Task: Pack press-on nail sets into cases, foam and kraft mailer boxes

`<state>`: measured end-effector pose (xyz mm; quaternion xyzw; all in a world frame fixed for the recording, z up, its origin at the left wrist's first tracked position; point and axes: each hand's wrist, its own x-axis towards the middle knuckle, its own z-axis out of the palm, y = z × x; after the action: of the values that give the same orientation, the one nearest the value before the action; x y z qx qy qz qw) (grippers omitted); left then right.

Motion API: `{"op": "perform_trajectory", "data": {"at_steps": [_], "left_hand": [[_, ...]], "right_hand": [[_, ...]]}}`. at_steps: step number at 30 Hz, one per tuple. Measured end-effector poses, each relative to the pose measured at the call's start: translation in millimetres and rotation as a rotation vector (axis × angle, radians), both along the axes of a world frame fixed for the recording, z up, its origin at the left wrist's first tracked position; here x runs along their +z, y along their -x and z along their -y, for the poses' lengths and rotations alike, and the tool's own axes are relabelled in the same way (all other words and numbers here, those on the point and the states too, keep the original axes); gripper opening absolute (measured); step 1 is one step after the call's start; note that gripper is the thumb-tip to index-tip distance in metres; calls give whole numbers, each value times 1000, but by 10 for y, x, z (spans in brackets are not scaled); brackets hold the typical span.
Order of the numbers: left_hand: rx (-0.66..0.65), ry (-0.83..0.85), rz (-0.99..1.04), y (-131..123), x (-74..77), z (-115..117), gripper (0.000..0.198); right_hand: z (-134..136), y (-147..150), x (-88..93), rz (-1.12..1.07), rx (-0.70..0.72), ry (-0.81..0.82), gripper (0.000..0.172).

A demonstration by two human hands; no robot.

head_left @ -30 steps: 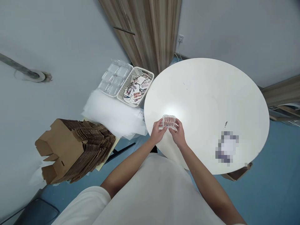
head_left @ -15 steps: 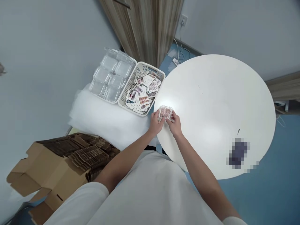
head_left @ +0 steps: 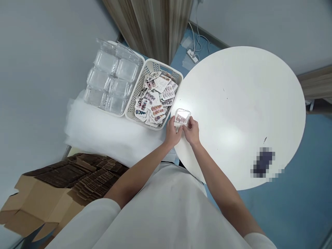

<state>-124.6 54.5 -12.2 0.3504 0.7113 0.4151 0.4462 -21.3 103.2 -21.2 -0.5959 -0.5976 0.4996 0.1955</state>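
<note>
Between my hands, at the near left edge of the round white table [head_left: 249, 103], is a small clear plastic case [head_left: 182, 117] with pinkish press-on nails showing through its lid. Fingers of my left hand [head_left: 172, 133] are closed on the case's left side. From the other side my right hand [head_left: 192, 132] grips the right edge, both thumbs near its front. Just left of the table, a white basket [head_left: 180, 76] holds many cards of press-on nails [head_left: 157, 110] in several colours.
Beside the card basket stands another white basket [head_left: 141, 67] with stacked clear plastic cases [head_left: 105, 63]. White foam sheeting [head_left: 101, 133] lies in front of it. A cardboard box [head_left: 44, 199] of folded brown cardboard is at lower left. A blurred dark object [head_left: 263, 162] rests on the table's right.
The case's lid now lies over the nails, with glare across its upper part; earlier they showed more fully. Both hands stay on it. The view has shifted slightly.
</note>
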Motion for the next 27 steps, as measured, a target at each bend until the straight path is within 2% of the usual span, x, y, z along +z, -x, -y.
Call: {"op": "perform_trajectory", "data": {"at_steps": [7, 14, 20, 23, 27], "left_hand": [[-13, -25, 13, 1, 0, 19, 59], [-13, -49, 7, -16, -52, 48, 63], [-16, -67, -9, -42, -96, 63, 67], [-1, -79, -3, -61, -116, 70, 69], [35, -81, 0, -100, -128, 129, 70]], "right_hand": [[37, 21, 34, 66, -22, -55, 52], [53, -3, -11, 119, 32, -90, 68], [45, -28, -17, 128, 65, -68, 73], [43, -48, -21, 88, 58, -48, 76], [93, -126, 7, -81, 22, 21, 83]]}}
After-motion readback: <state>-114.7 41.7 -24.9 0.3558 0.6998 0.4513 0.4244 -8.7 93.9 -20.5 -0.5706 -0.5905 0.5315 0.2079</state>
